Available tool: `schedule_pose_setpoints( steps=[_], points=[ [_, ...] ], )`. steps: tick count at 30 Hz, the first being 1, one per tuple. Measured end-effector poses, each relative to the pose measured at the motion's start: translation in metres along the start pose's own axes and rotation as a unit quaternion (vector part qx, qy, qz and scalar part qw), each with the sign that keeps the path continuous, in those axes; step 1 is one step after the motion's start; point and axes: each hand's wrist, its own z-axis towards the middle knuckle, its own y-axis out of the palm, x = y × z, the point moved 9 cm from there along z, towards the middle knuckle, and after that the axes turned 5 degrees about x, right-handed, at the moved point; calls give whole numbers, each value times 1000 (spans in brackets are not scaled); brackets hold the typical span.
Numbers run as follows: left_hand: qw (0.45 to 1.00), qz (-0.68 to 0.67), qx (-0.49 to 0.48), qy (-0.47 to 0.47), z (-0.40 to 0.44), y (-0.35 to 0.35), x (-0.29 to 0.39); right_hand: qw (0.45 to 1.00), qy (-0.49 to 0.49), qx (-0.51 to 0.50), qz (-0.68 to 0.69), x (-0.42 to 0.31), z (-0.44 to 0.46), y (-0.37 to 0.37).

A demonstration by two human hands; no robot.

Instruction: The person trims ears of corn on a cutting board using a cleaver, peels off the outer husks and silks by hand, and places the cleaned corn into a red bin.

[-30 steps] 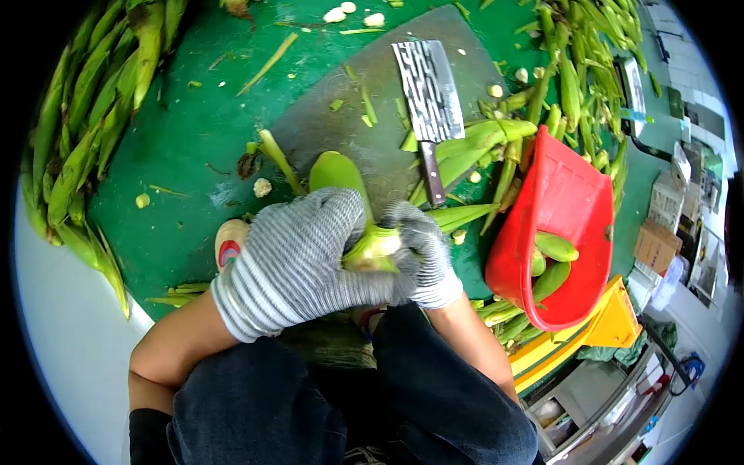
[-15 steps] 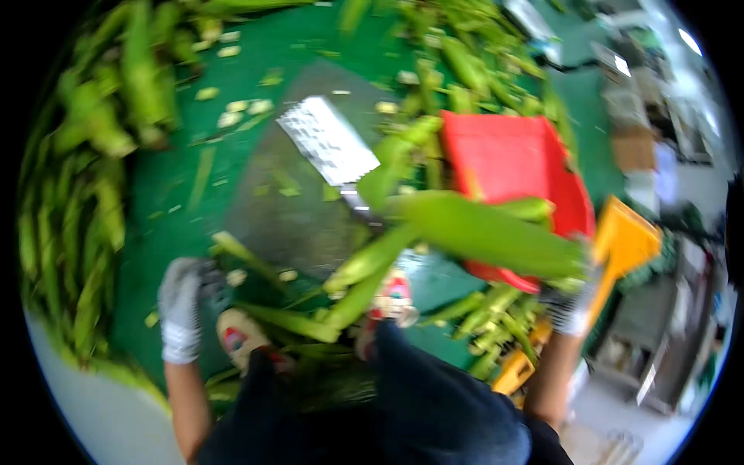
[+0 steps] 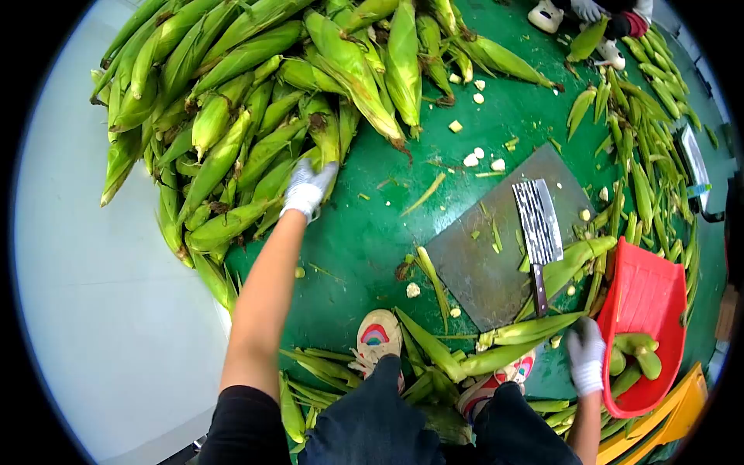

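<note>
My left hand (image 3: 308,190), in a white and grey glove, reaches into the big pile of unhusked corn. Its fingers are around the lower end of an ear of corn (image 3: 325,138) at the pile's right edge. My right hand (image 3: 586,349), gloved too, hangs low with nothing visible in it and its fingers loosely extended. Beside it stands a red plastic scoop (image 3: 647,287) with several green ears (image 3: 639,356) inside. A cleaver (image 3: 536,232) with a dark handle rests on a grey cutting board (image 3: 473,256) on the green floor.
Loose husks (image 3: 442,349) lie around my shoes (image 3: 380,337). Cut corn ends (image 3: 471,160) are scattered on the floor. A yellow plastic piece (image 3: 674,411) is at lower right. Husks and another blade (image 3: 692,167) lie right. A co-worker's gloved hand (image 3: 587,9) shows at the top.
The view has swung left. My left hand has moved from beside my feet to the corn pile. My right hand has let go of the green ear it held by the red scoop.
</note>
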Motion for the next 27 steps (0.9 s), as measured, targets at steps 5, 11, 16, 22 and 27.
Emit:
schedule_pose_setpoints(
  steps=[5, 11, 16, 22, 27],
  points=[
    [939, -201, -170, -220, -42, 40, 28, 944, 159, -218, -191, 56, 38, 136],
    [919, -271, -255, -131, -290, 126, 54, 934, 182, -201, 234, 92, 35, 168],
    [819, -220, -520, 100, -346, 149, 151, 957, 102, -127, -239, 0, 63, 116],
    [819, 312, -281, 392, -118, 91, 137, 984, 26, -48, -171, -17, 95, 116],
    [757, 374, -417, 337, -91, 122, 134, 961, 134, -239, 37, 1, 107, 139]
  ],
)
